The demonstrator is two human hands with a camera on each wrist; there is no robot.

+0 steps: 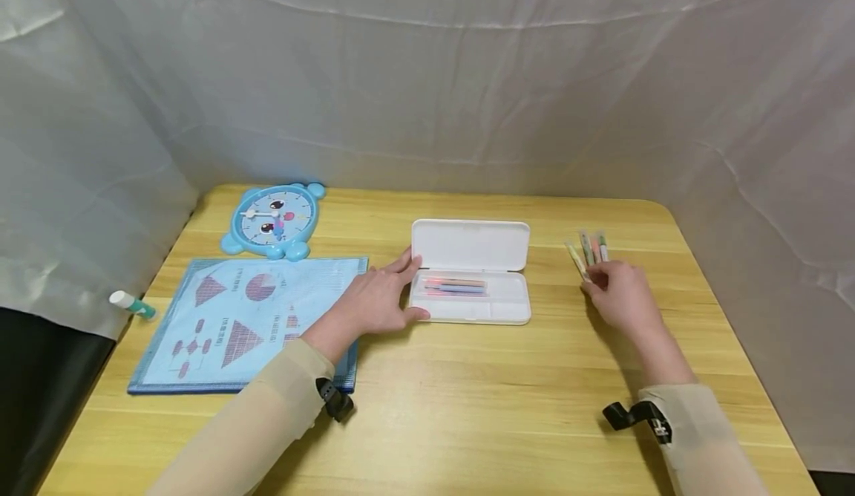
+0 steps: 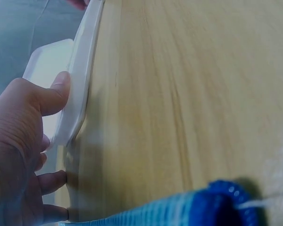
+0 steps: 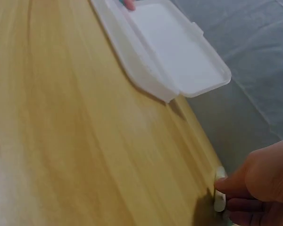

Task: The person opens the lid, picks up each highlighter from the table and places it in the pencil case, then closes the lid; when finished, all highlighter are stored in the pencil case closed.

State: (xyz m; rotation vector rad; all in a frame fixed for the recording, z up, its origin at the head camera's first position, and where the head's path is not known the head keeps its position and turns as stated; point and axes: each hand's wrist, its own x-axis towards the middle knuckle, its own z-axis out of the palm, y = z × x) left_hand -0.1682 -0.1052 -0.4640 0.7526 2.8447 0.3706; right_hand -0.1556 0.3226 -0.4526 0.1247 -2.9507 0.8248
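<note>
A white pencil case (image 1: 470,247) lies with its lid raised, several thin coloured pens (image 1: 456,286) inside its tray. My left hand (image 1: 377,299) holds the case by its left end, thumb at the front corner and forefinger near the hinge; the left wrist view shows the thumb (image 2: 60,89) against the case wall. To the right, my right hand (image 1: 621,292) pinches a pale yellow pen (image 1: 575,256) near its lower end. More pens (image 1: 586,247), with green and pink parts, fan out beside it, their near ends hidden by the hand.
A blue cartoon-face clock (image 1: 275,221) lies at the back left. In front of it is a blue mesh pouch (image 1: 194,333) with printed shapes, partly under the left forearm. A glue stick (image 1: 133,304) lies at the left table edge. Grey curtain (image 1: 427,95) encloses the table.
</note>
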